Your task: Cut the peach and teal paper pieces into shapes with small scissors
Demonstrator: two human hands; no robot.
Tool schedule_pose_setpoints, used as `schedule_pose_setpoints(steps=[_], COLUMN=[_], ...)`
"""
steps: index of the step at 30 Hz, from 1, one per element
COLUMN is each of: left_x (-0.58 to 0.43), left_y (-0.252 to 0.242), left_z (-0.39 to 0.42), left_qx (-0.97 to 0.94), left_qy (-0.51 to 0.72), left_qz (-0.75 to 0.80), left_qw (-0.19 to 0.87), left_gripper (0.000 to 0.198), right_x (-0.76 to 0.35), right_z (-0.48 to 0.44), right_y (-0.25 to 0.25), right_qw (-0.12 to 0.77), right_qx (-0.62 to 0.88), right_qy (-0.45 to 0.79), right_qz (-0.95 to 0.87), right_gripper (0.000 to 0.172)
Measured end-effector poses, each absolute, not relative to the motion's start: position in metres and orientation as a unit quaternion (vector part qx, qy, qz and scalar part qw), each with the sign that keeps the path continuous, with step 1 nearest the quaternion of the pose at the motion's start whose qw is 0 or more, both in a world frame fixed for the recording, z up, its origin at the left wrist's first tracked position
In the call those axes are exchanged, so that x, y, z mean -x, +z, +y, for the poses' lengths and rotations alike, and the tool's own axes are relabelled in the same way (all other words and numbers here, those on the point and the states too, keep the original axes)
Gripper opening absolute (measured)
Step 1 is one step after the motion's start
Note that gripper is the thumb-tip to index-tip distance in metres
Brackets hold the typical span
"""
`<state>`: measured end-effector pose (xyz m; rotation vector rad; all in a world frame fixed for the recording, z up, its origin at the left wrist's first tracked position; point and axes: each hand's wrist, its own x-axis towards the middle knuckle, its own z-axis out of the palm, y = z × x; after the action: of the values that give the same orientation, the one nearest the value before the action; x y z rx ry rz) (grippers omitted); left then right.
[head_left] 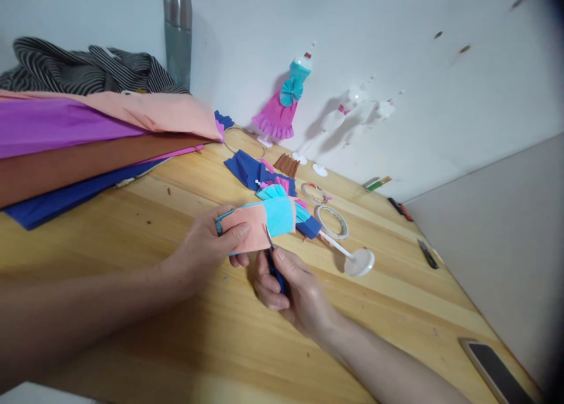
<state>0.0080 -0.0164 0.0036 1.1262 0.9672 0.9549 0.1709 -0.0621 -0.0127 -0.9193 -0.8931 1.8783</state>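
Observation:
My left hand (202, 236) grips a small stack of crepe paper, thumb on top and fingers beneath. Its near face is a peach piece (249, 231), with a turquoise piece (281, 215) showing past it on the right. My right hand (297, 283) is wrapped around the dark blue handles of a pair of scissors (274, 269). The scissor blades meet the lower right part of the peach paper; how far the cut runs is unclear. Just behind the stack lies a small white mannequin's round base (359, 263), with turquoise, pink and blue paper around its stand.
Large folded coloured sheets (106, 119) lie at left, near a grey bottle (178, 40). A dressed mini mannequin (288, 96) and bare ones (348, 104) stand by the wall. Tape rolls (331, 222), a cutter knife (427, 254) and a phone (496, 369) lie to the right.

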Motion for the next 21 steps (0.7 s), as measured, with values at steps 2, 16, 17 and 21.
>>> schedule_pose_setpoints(steps=[2, 16, 17, 21], left_x=[-0.0082, -0.0092, -0.0093, -0.0091], left_y=[0.0046, 0.0048, 0.0049, 0.0043], left_z=[-0.0162, -0.0170, -0.0172, -0.0174], left_qx=[-0.492, -0.501, -0.499, -0.490], left_qy=[0.418, 0.412, 0.411, 0.412], left_qz=[0.421, 0.402, 0.403, 0.402], left_qw=[0.637, 0.646, 0.648, 0.655], left_gripper=[0.016, 0.017, 0.017, 0.017], right_x=[-0.1712, -0.1693, -0.1694, -0.1699], right_z=[-0.0622, -0.0620, -0.0620, -0.0619], right_y=[-0.0133, -0.0113, -0.0113, -0.0120], right_qw=[0.422, 0.430, 0.430, 0.430], right_qx=[0.367, 0.376, 0.376, 0.374], right_qy=[0.748, 0.736, 0.736, 0.738], right_qz=[-0.357, -0.363, -0.363, -0.362], right_gripper=[0.038, 0.041, 0.041, 0.042])
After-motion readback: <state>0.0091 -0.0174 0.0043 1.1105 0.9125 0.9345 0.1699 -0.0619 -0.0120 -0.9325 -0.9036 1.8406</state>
